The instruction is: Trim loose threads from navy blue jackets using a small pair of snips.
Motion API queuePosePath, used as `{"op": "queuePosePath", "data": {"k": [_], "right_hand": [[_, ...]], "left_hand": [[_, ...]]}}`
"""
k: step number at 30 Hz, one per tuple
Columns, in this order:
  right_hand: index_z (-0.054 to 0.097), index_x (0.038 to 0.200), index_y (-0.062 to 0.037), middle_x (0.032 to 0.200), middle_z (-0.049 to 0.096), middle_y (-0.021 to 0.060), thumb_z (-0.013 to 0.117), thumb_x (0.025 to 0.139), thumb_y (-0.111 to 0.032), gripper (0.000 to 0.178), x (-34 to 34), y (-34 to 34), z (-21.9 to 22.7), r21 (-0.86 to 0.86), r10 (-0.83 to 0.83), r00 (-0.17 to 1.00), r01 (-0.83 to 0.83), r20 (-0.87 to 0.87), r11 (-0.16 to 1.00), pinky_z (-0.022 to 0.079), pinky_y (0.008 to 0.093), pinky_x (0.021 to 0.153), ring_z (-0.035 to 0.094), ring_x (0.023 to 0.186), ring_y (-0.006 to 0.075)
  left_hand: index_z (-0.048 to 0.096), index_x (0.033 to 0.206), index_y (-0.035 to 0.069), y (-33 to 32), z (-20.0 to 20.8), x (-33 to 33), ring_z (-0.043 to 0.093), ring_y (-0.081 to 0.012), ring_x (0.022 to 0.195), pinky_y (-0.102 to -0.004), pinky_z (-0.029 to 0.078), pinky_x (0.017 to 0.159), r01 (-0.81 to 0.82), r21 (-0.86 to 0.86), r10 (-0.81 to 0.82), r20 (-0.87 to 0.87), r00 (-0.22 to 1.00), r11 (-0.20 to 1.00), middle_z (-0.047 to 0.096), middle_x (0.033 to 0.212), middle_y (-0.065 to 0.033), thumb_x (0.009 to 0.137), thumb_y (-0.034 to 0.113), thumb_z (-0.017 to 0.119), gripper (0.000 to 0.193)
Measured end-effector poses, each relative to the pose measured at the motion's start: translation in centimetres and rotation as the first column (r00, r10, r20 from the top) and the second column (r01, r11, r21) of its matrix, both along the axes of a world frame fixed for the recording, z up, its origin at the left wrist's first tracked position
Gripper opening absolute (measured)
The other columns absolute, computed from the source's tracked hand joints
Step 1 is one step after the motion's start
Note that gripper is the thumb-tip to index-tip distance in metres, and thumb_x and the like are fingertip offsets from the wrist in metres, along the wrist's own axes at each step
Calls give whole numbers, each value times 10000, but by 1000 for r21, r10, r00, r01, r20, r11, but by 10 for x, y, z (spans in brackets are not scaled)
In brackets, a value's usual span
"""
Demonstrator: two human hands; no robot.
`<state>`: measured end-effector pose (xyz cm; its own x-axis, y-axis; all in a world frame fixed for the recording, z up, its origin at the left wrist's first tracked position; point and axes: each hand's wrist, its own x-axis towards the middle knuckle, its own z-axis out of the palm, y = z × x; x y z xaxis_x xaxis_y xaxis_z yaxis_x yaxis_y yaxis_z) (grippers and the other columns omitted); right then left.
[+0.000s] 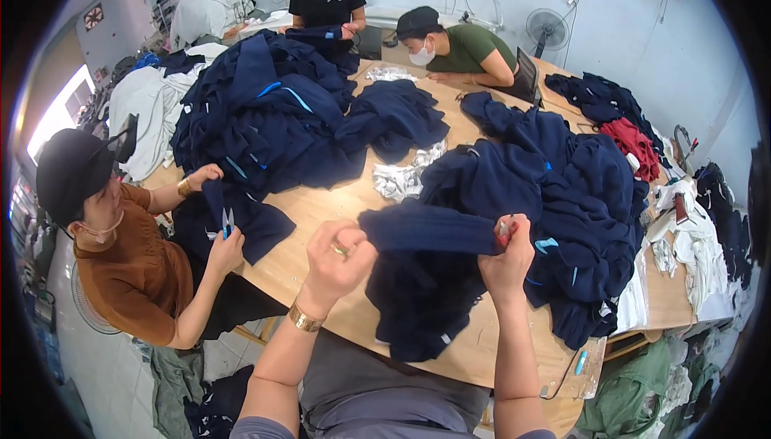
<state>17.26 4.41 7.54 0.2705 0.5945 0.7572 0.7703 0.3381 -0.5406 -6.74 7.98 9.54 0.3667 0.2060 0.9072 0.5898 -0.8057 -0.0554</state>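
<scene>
Between my two hands a navy blue garment (430,232) is stretched taut, a ribbed-looking band along its top, the rest hanging down over the table edge. My left hand (341,258) is closed on the band's left end, a ring and a gold bracelet on that arm. At the other end my right hand (507,256) grips the band. Something small and red shows between the right hand's fingers; its kind is hidden. Just beyond lies a big heap of navy garments (554,190) with light blue strips.
Other navy piles (257,110) cover the wooden table (321,202). White scraps (397,180) lie mid-table. A co-worker at left holds blue-handled scissors (228,224) and navy cloth. Two more people work at the far side. A light blue tool (581,362) rests near the right corner.
</scene>
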Motion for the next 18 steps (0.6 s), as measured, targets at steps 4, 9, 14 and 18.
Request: {"op": "queuePosePath", "data": {"k": [4,9,14,18], "right_hand": [[436,839,-31,723,471,159,614,672,38,253,5,-6,-62,-204,-113,992,98,-62,974,413,375,564,502,641,366],[432,844,-13,730,477,180,623,700,-29,240,-16,-44,-119,-378,-154,974,81,-166,922,405,392,603,494,679,394],[403,826,-14,681,445,124,637,678,-2,277,-31,-58,-93,-289,-78,910,-48,-408,956,390,321,572,448,598,240],[397,820,-20,664,438,98,645,671,9,291,-25,-66,-95,-218,-9,931,-76,-365,973,377,291,551,412,579,194]], "left_hand": [[520,674,45,-1,-59,5,501,-294,666,-367,433,606,-212,-497,222,-40,974,841,502,675,-97,694,54,675,157],[604,920,45,-73,-140,8,581,-123,748,-239,465,610,464,-749,15,520,854,-473,602,821,-48,886,328,570,287],[502,1168,25,-74,-138,51,603,-158,862,-235,479,699,839,-32,594,691,411,-544,597,977,-55,926,453,437,496],[537,1132,85,-44,-124,59,598,-153,896,-227,478,666,905,93,711,654,259,-415,606,991,-32,925,409,475,389]]}}
